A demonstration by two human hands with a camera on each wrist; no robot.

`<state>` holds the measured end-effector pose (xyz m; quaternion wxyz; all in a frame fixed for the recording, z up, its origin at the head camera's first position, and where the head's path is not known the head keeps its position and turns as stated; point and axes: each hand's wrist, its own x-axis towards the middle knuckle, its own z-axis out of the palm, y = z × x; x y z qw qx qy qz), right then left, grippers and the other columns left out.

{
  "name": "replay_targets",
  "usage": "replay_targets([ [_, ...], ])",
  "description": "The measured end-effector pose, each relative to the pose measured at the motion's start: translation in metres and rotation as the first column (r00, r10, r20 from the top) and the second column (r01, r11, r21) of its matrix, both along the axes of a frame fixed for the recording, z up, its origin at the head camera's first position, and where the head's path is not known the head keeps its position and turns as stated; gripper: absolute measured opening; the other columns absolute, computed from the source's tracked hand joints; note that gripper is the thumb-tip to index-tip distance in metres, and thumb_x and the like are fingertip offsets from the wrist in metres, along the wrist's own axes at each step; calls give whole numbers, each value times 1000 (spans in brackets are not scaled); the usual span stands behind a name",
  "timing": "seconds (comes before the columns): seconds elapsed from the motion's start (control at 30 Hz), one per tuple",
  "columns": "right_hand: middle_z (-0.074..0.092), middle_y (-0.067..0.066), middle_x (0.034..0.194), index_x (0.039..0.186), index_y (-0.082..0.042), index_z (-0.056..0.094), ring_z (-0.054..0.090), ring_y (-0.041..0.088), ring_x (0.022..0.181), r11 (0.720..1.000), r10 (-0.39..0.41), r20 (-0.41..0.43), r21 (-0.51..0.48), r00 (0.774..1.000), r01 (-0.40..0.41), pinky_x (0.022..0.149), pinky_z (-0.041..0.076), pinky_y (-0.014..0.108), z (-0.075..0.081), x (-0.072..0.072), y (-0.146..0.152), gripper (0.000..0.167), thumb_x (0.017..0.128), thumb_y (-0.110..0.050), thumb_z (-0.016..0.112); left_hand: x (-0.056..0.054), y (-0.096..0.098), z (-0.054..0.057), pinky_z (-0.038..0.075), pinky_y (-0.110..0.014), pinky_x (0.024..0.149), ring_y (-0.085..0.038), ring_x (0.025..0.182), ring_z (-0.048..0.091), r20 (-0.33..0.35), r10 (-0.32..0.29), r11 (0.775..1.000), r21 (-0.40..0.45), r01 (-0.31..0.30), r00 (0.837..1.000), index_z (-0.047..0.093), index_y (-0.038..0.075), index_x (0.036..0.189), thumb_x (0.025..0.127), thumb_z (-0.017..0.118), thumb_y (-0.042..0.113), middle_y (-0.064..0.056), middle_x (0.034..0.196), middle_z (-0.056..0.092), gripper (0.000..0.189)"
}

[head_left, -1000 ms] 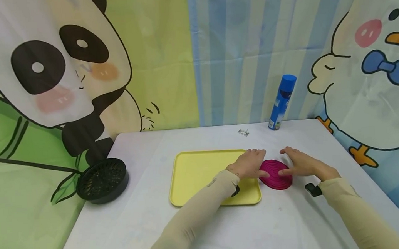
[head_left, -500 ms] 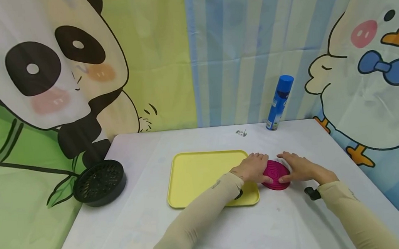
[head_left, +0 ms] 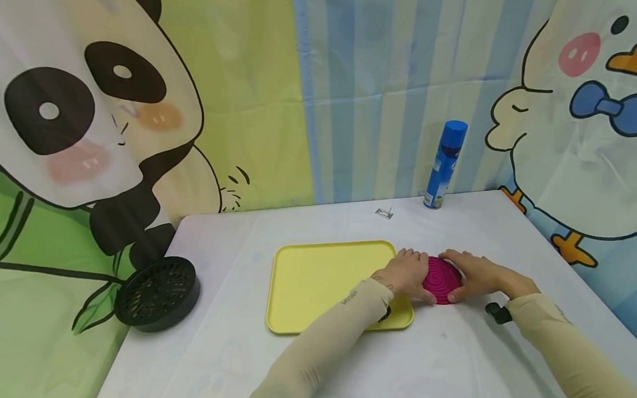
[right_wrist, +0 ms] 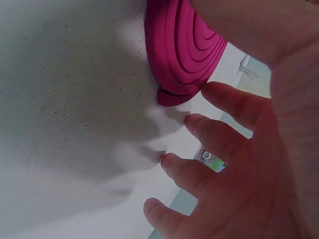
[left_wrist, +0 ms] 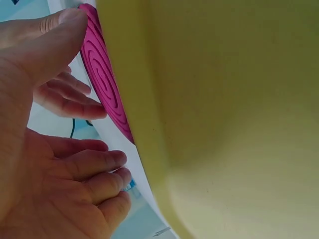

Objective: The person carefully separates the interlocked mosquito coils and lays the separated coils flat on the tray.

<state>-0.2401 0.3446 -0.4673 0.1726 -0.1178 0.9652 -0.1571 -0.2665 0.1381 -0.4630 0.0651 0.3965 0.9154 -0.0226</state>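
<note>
A round magenta disc (head_left: pixel 442 280) with spiral ridges lies on the white table, close to the right edge of a yellow tray (head_left: pixel 324 279). My left hand (head_left: pixel 406 274) is at the disc's left side; in the left wrist view its thumb (left_wrist: pixel 65 30) meets the rim, while its other fingers bend slightly, apart from the disc. At the right side, my right hand (head_left: pixel 480 274) has its thumb at the near rim. The right wrist view shows the index fingertip at the disc's edge and the other fingers spread, holding nothing.
A black round dish with a patterned inside (head_left: pixel 157 293) is at the table's left edge. A blue spray can (head_left: pixel 445 165) stands at the back right, and a small metal piece (head_left: pixel 384 213) lies left of it. Printed cloth hangs behind.
Both hands have drawn in toward the magenta disc from either side, and the gaps at its rim have closed. The tray has kept its place on the table.
</note>
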Motion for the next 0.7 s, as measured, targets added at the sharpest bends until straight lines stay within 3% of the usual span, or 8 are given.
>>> replay_targets([
  [0.37,40,27,155,155,-1,30,30,61,140,1000,31,14,-1,999,-31,106,27,80,8,6,-1,110,73,-44,89,8,4,-2,36,-26,115,-11,121,51,-6,-4,999,-35,4,1000,47,12,144,76,74,72,4,135,59,94],
  [0.7,41,27,154,157,-3,29,28,61,141,999,39,25,-13,999,-38,107,27,79,11,10,-8,110,73,-39,90,4,5,-10,36,-27,114,-12,119,51,-22,24,999,-41,-24,999,48,13,145,76,73,74,4,132,60,95],
])
